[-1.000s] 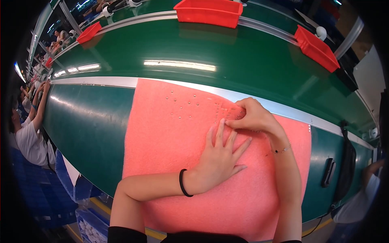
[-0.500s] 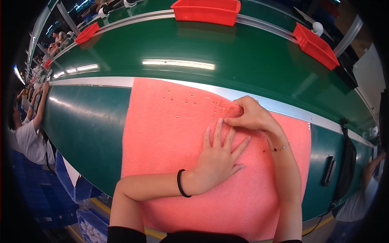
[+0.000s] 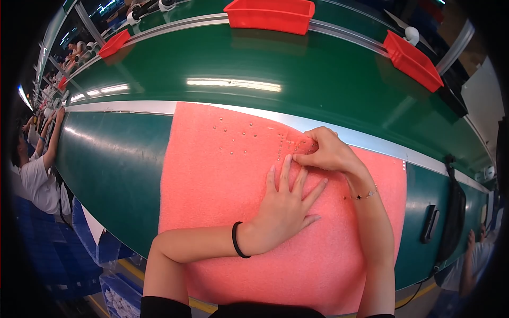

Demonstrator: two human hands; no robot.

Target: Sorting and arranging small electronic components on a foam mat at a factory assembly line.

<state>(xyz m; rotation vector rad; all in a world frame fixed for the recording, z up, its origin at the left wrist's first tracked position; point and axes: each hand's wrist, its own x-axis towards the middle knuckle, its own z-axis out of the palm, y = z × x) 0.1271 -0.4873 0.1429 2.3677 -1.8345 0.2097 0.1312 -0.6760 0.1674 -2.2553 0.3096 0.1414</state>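
A soft pink foam-like sheet (image 3: 212, 196) covers the bench before me. Small shiny metal balls (image 3: 231, 153) lie scattered on its upper left, and more stand in short rows near its upper middle. My left hand (image 3: 286, 206), a black band at its wrist, rests flat there with fingers spread, its fingertips just below the rows. My right hand (image 3: 328, 151), above a thin bracelet, pinches a raised fold of the sheet's far edge between thumb and fingers. What lies inside that pinch, other than the sheet, is hidden.
Beyond a metal rail runs a green conveyor belt (image 3: 159, 69). Red bins (image 3: 269, 20) stand along its far side. At right on the bench lie a black oblong object (image 3: 430, 223) and a black strap-like bag (image 3: 452, 212). Co-workers sit to both sides; blue crates (image 3: 119, 291) stand lower left.
Both my hands keep their places; the right wrist has shifted very slightly. At the far right, a co-worker's arms have moved. A white item beyond the belt has slid slightly left.
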